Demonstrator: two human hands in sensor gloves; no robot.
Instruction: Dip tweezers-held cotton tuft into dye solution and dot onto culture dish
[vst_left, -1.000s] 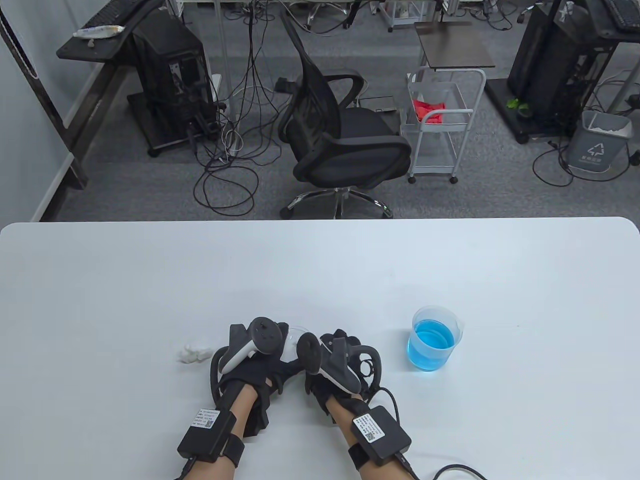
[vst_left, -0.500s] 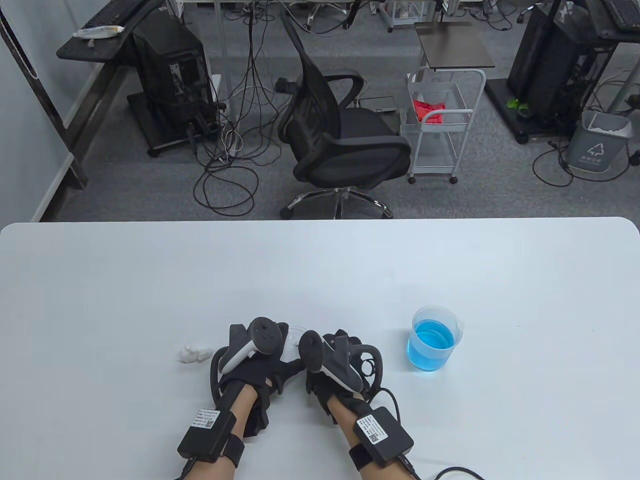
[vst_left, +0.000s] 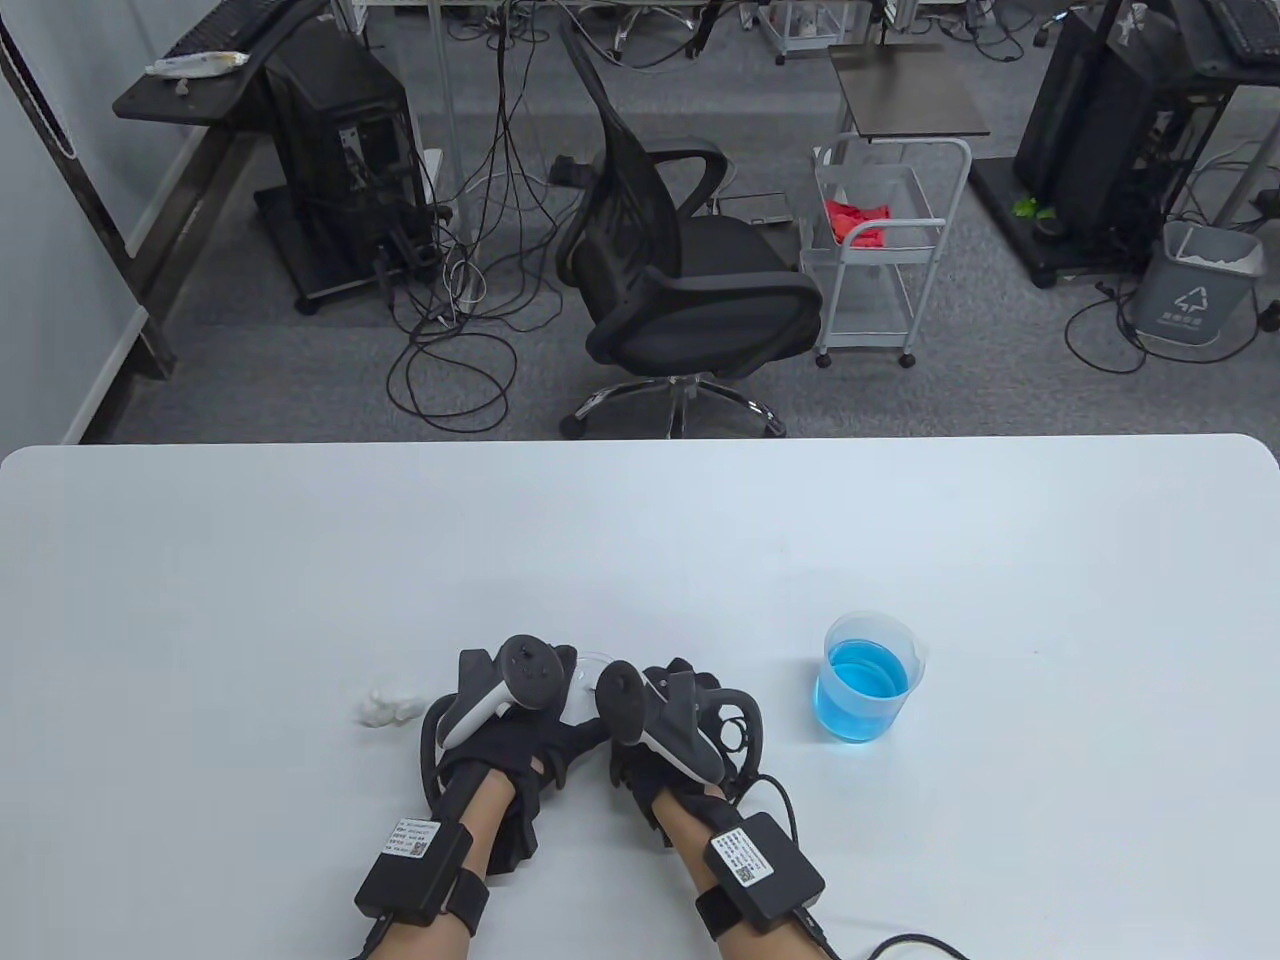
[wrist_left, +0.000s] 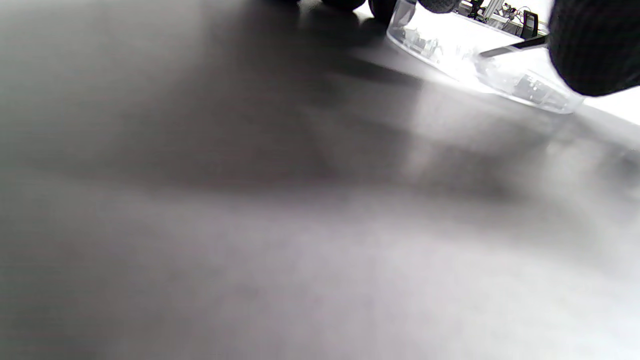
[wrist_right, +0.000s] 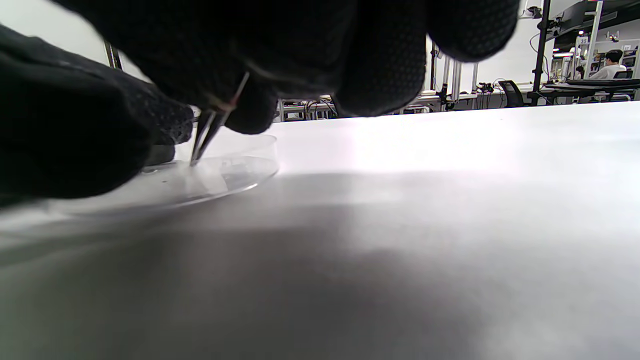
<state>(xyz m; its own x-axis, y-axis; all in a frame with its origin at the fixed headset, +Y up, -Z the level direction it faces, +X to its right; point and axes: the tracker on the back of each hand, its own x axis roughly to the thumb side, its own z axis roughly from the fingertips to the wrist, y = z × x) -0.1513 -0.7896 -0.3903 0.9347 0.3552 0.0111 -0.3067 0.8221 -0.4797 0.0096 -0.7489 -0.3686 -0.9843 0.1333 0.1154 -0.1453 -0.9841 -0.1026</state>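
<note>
A clear culture dish (vst_left: 592, 672) lies on the white table (vst_left: 640, 540) between my two gloved hands, mostly hidden by their trackers. My left hand (vst_left: 565, 665) holds the dish (wrist_left: 450, 47) at its rim with curled fingertips. My right hand (wrist_right: 240, 105) pinches thin metal tweezers (wrist_right: 210, 127), whose tips point down and touch the floor of the dish (wrist_right: 235, 172). I cannot make out a cotton tuft at the tips. A beaker of blue dye (vst_left: 868, 680) stands to the right of my right hand (vst_left: 655, 680), apart from it.
A small pile of white cotton (vst_left: 385, 707) lies on the table just left of my left hand. The table's far edge runs across the middle of the table view, with an office chair (vst_left: 690, 270) beyond it.
My right hand has shifted very slightly to the right over the dish. The left hand, the dish and the beaker have not moved.
</note>
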